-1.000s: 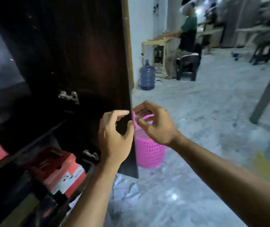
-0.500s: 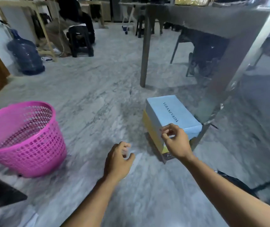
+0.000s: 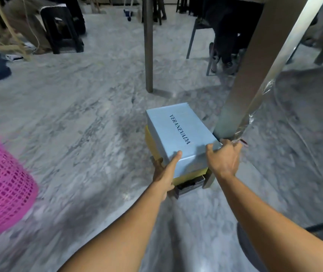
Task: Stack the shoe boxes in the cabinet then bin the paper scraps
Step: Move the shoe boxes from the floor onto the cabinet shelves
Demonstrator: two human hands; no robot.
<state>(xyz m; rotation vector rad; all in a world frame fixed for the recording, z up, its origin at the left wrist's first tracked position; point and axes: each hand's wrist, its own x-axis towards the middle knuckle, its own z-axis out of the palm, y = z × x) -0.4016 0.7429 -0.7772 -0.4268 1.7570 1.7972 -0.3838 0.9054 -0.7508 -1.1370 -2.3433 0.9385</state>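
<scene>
A light blue shoe box [image 3: 178,132] printed VERANEVADA tops a stack on the marble floor. Under it lies a yellow box [image 3: 190,174], and a black box [image 3: 190,184] is at the bottom. My left hand [image 3: 165,169] grips the near left corner of the blue box, thumb on the lid. My right hand [image 3: 224,159] clasps the near right corner, fingers wrapped round the side. The cabinet is out of view.
A pink mesh bin [image 3: 1,187] stands at the left edge. A grey table leg [image 3: 243,79] rises right beside the stack, another leg [image 3: 148,44] stands behind. Stools and a seated person's legs [image 3: 223,55] are farther back. A dark shape [image 3: 254,250] lies at lower right.
The view swung from the cabinet door to the floor stack. Both hands left the door, reached forward and closed on the blue box's near corners.
</scene>
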